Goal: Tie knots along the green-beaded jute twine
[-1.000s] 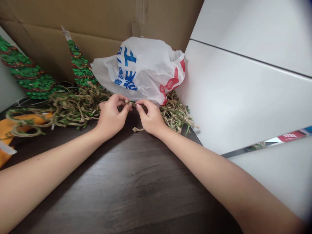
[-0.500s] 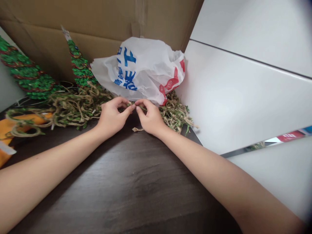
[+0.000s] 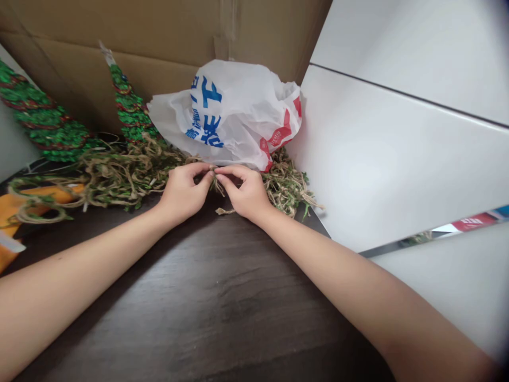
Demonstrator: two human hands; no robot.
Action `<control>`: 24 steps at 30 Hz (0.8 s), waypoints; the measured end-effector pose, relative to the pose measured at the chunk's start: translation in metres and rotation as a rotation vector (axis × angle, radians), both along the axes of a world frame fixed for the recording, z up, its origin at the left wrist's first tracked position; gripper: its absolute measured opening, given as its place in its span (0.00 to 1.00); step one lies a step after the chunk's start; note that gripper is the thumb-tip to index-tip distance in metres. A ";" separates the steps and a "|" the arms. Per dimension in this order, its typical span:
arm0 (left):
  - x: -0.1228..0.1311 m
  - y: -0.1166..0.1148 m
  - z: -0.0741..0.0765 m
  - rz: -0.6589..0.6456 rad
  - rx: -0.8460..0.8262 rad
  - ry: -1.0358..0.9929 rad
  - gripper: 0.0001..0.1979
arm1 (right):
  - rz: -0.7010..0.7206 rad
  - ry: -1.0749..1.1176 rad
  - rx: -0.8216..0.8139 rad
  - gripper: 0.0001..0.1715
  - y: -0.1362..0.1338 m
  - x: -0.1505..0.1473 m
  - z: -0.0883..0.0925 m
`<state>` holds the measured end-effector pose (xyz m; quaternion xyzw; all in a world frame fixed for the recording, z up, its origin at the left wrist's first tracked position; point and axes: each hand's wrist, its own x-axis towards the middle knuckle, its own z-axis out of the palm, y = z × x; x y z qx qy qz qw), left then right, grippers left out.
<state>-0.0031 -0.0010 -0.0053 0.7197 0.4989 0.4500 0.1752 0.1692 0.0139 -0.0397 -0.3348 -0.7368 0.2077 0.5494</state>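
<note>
Our left hand (image 3: 183, 193) and right hand (image 3: 249, 193) close together, thumb and forefinger of each pinching our knotted twine (image 3: 212, 168), white plastic bag (image 3: 246, 106) just behind, dark tabletop (image 3: 222, 297) below

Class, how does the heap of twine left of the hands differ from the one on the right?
The left heap spreads wide; the right heap shows a smaller patch. The left heap's loops overlap an orange item, while the right heap lies beside a white surface. Both are tangled tan twine with green bits.
</note>
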 end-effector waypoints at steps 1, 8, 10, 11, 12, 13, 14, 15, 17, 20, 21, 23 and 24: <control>0.000 0.000 0.000 -0.002 -0.005 0.000 0.12 | -0.001 0.004 -0.006 0.09 0.000 0.000 0.000; 0.002 0.002 -0.001 0.030 -0.072 -0.121 0.07 | 0.018 0.024 -0.070 0.13 0.007 0.001 -0.001; 0.002 0.002 -0.001 0.033 -0.071 -0.148 0.06 | 0.066 0.029 -0.130 0.11 0.008 0.000 -0.001; 0.002 0.002 -0.001 0.035 -0.066 -0.153 0.06 | 0.077 0.035 -0.159 0.10 0.009 0.000 -0.001; 0.002 0.002 -0.001 0.037 -0.063 -0.155 0.06 | 0.081 0.043 -0.183 0.10 0.009 -0.001 -0.001; 0.002 0.002 -0.001 0.040 -0.062 -0.154 0.07 | 0.079 0.049 -0.200 0.10 0.008 -0.001 -0.001; 0.002 0.002 -0.001 0.042 -0.067 -0.151 0.07 | 0.077 0.051 -0.209 0.10 0.008 -0.001 -0.001; 0.001 0.002 -0.001 0.044 -0.075 -0.146 0.07 | 0.080 0.051 -0.213 0.11 0.008 -0.001 -0.001; 0.001 0.002 -0.001 0.033 -0.092 -0.115 0.07 | 0.088 0.048 -0.221 0.11 0.007 -0.001 0.000; 0.000 0.002 -0.001 -0.021 -0.099 -0.047 0.09 | 0.082 0.047 -0.243 0.07 0.007 0.000 0.000; 0.000 0.002 -0.001 -0.041 -0.094 -0.033 0.10 | 0.073 0.044 -0.243 0.06 0.007 0.000 0.000; 0.000 0.002 -0.001 -0.068 -0.078 -0.024 0.11 | 0.040 0.028 -0.215 0.06 0.006 0.000 0.000; 0.000 0.002 -0.001 -0.074 -0.068 -0.025 0.11 | 0.012 0.011 -0.191 0.06 0.006 0.000 0.000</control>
